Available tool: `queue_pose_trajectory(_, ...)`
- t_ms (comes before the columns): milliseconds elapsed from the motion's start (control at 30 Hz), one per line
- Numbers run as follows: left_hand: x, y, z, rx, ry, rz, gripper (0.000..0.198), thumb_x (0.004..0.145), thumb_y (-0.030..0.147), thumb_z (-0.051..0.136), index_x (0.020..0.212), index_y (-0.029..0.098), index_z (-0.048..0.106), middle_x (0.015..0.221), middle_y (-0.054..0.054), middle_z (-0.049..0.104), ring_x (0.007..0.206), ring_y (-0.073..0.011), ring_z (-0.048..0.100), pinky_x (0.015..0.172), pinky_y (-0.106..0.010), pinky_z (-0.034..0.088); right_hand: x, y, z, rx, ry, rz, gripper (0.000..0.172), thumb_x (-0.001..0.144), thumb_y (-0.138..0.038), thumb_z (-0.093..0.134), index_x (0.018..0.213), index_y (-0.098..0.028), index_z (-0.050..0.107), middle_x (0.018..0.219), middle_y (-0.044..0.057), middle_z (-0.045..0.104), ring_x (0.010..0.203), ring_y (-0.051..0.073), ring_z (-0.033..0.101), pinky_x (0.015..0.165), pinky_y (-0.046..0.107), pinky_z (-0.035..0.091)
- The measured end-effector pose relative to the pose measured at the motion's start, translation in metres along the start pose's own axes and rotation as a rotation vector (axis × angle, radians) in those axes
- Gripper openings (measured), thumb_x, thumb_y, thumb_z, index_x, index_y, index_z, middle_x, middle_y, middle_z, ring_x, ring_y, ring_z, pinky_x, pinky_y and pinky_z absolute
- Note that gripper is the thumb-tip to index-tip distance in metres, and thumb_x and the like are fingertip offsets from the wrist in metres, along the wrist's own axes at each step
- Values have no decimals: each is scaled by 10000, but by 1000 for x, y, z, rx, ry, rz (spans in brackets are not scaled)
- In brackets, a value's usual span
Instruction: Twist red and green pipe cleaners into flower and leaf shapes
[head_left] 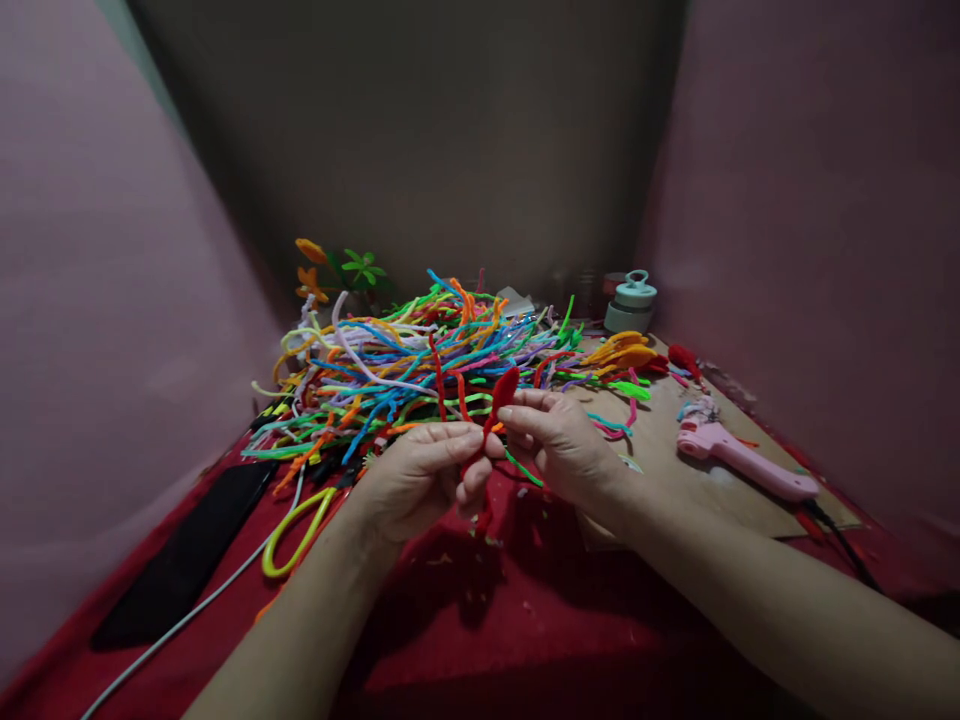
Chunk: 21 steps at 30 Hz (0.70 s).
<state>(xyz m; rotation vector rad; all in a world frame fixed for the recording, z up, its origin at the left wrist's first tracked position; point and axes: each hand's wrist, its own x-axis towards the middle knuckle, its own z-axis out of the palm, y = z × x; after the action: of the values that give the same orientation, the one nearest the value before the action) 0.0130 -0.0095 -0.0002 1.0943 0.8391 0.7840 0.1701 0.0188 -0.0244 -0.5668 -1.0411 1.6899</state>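
Between my hands is a red pipe cleaner piece point(505, 389), bent into a petal-like loop at the top with its stems running down. My left hand point(424, 470) is closed, pinching the stem just below the loop. From the other side, my right hand point(566, 440) grips the loop's lower edge between thumb and fingers. The piece's lower end dangles under my left fingers, partly hidden by them. Just behind my hands lies a large tangled heap of coloured pipe cleaners point(405, 360).
At right, a pink glue gun point(750, 462) lies on a brown board point(660, 490), near orange petal shapes point(621, 352). Yellow-handled scissors point(300, 533), a black flat object point(187, 550) and a white cable point(195, 612) lie at left. A pale green bottle point(631, 303) stands behind.
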Motion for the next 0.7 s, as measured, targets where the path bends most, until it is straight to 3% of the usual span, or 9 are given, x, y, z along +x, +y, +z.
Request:
queue_pose_trajectory(100,1,-4,6,413,152,125,237,815,342,490,786,134,600,518,4,508,426,-74,422,447,-199,321,1,3,1,7,67,-10,148,624,-230,669,644,-144,550,490,-69,413,427,38,301,430,206,218)
queue_pose_trajectory(233,8,-22,12,1243,521,537,209,823,274,442,718,157,581,563,-22,541,512,-122,488,512,-234,326,2,6,2,-86,198,-30,181,634,-246,641,579,-154,495,433,-85,356,386,37,253,396,213,163)
queue_pose_trajectory(300,10,-29,13,1409,587,615,202,827,260,423,738,165,578,552,-16,536,499,-128,492,504,-238,314,2,7,2,-100,211,-29,189,635,-248,635,566,-156,485,426,-84,359,381,39,262,391,211,169)
queue_pose_trajectory(400,10,-26,14,1290,509,528,214,838,266,406,705,180,549,528,9,524,474,-113,485,507,-225,327,2,7,1,-64,142,-9,151,633,-230,640,594,-147,519,441,-79,394,390,39,293,394,202,195)
queue_pose_trajectory(567,5,-10,18,754,245,237,276,840,333,411,654,167,530,494,16,535,434,-95,458,470,-208,351,3,4,-1,-8,-5,14,163,614,-243,698,643,-128,586,538,-42,514,445,40,397,448,190,286)
queue_pose_trajectory(700,4,-9,19,529,136,119,297,840,386,407,693,159,530,504,7,552,389,-95,447,418,-211,349,3,3,-1,-22,11,3,217,578,-273,738,620,-132,579,568,-31,548,475,56,447,475,202,318)
